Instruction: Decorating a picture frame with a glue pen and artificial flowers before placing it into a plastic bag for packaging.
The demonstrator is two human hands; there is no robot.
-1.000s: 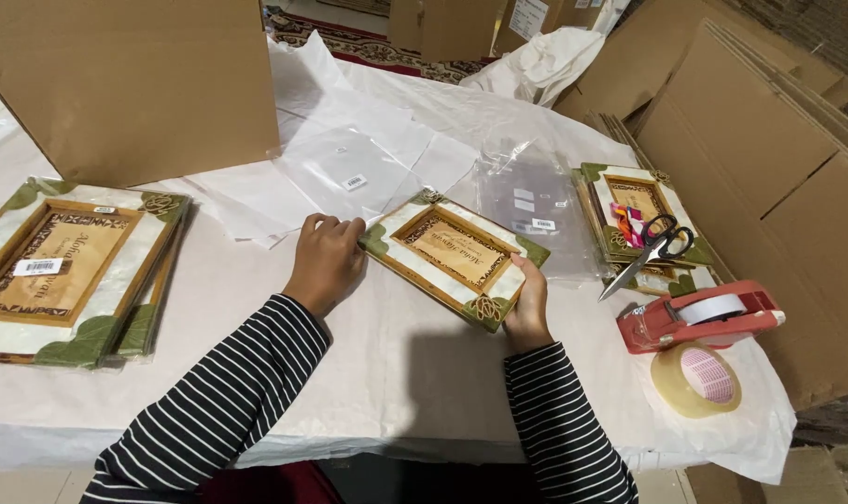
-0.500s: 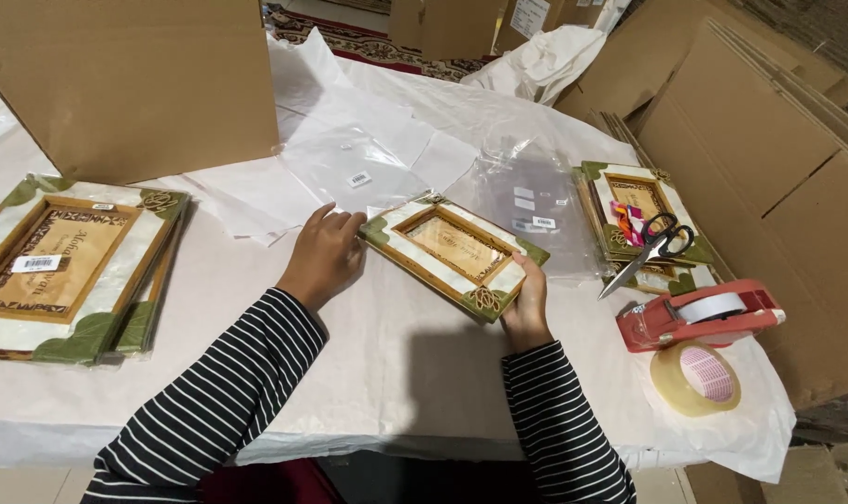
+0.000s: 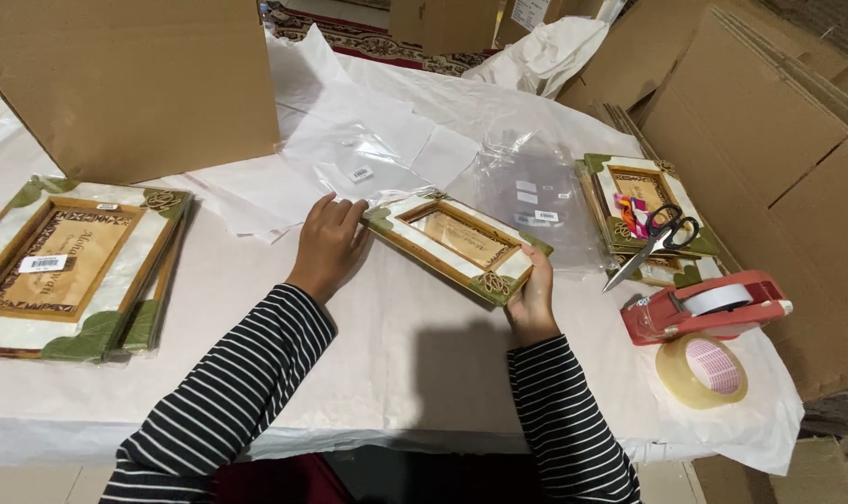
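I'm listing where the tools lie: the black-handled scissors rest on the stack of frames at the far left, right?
Not quite. The head view shows the black-handled scissors resting on the stack of green-cornered picture frames at the right, not the far left.

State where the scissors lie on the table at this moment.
In the head view, the scissors lie on the table's right side, handles resting on a stack of decorated frames and blades pointing toward the red tape dispenser just below.

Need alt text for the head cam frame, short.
Two hands in striped sleeves hold a small green-cornered picture frame over a white-covered table: left hand at its far corner, right hand at its near corner. Larger frames lie left; scissors, a tape dispenser and a tape roll lie right.
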